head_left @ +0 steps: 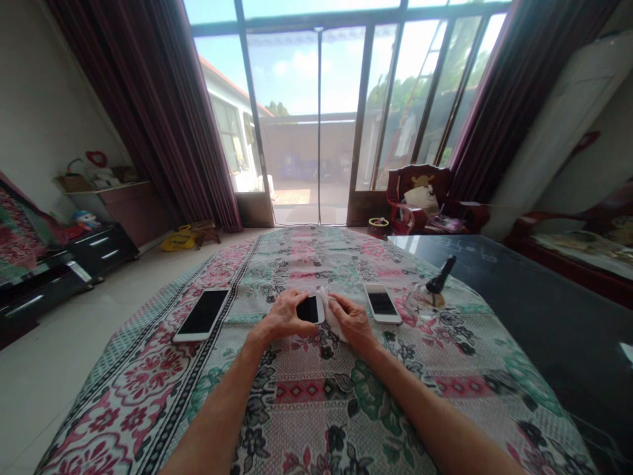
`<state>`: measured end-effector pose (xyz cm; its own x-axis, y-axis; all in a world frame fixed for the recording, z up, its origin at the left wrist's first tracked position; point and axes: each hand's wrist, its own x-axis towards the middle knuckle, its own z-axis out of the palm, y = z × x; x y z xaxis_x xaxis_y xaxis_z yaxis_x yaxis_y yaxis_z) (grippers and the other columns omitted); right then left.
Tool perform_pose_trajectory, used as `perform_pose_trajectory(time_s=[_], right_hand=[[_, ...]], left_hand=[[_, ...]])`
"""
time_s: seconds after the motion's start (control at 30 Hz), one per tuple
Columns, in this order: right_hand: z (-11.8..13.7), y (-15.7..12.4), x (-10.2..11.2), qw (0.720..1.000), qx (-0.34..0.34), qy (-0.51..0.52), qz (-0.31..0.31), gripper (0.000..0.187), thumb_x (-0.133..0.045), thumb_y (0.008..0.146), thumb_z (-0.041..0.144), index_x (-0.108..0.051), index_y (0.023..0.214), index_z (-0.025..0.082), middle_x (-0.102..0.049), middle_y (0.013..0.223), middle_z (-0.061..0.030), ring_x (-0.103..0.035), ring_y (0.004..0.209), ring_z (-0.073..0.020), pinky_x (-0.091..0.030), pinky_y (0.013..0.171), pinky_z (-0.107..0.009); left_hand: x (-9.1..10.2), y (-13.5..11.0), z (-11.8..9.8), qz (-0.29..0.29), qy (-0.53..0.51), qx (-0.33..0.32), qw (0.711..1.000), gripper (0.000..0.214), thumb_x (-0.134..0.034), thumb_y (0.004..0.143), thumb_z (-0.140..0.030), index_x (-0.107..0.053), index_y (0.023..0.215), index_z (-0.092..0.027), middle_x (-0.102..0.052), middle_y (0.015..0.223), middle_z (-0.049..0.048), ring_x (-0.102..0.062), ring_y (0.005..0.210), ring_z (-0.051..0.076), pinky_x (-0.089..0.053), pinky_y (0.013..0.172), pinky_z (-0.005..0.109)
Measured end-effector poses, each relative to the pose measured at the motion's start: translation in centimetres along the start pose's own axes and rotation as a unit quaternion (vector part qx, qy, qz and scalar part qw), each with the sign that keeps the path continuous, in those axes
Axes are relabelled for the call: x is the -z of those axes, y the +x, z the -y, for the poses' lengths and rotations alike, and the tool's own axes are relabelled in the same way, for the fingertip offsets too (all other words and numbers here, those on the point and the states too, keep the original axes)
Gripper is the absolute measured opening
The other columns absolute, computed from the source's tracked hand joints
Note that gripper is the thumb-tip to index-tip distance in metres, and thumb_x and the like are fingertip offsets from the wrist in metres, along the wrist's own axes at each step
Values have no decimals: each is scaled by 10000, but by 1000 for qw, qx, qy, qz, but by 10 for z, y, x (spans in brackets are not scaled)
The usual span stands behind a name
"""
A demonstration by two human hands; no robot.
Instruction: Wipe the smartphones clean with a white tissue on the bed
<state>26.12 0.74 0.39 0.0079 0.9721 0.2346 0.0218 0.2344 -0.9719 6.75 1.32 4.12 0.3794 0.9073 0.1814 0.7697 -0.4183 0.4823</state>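
My left hand [287, 314] grips a small white smartphone [308, 309] by its long edges, thumb at the near side and fingers at the far side. Its dark screen faces up. In my right hand [352, 320] is a white tissue [332, 318], pinched between thumb and fingers and pressed against the right end of that phone. To the right lies a second white smartphone [383, 303], screen up. A larger white phone [202, 315] with a black screen rests on the left side of the cloth.
A patterned tablecloth [316, 389] covers the table. A clear glass container [426, 301] with a black-handled brush [442, 276] stands at the right. Beyond it is a dark glossy table [514, 290]. A wooden chair [420, 198] stands by the glass doors.
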Motion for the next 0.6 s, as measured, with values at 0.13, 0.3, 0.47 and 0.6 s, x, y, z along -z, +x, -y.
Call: perform_pose_trajectory(time_s=[0.13, 0.3, 0.47, 0.6], right_hand=[[4, -2, -3, 1000, -8, 21, 5, 333, -659, 732, 470, -750, 953, 239, -739, 996, -43, -668, 896, -240, -521, 787, -338], [5, -11, -8, 998, -36, 42, 23, 287, -717, 686, 449, -769, 884, 247, -747, 945, -41, -667, 851, -230, -515, 748, -331], [4, -18, -13, 989, -91, 109, 31, 314, -767, 630, 461, -766, 838, 226, -732, 773, -21, -621, 644, -171, -481, 599, -282], [5, -13, -9, 979, -126, 157, 11, 323, -800, 587, 462, -752, 798, 222, -700, 699, 12, -572, 559, -133, -440, 541, -252]], left_hand=[[-1, 1, -5, -19, -25, -16, 999, 729, -813, 528, -402, -618, 1209, -228, -621, 1076, 61, -563, 1028, 260, -450, 907, 345], [1, 0, 2, -48, -21, -7, 999, 720, -819, 529, -402, -620, 1196, -217, -608, 1101, 72, -550, 1062, 268, -445, 935, 361], [5, -1, 7, -62, -19, -7, 998, 694, -812, 551, -376, -618, 1195, -205, -608, 1124, 72, -548, 1074, 267, -436, 951, 365], [1, -1, 0, -34, -36, -33, 998, 706, -825, 531, -387, -621, 1184, -213, -607, 1114, 67, -548, 1064, 262, -442, 940, 361]])
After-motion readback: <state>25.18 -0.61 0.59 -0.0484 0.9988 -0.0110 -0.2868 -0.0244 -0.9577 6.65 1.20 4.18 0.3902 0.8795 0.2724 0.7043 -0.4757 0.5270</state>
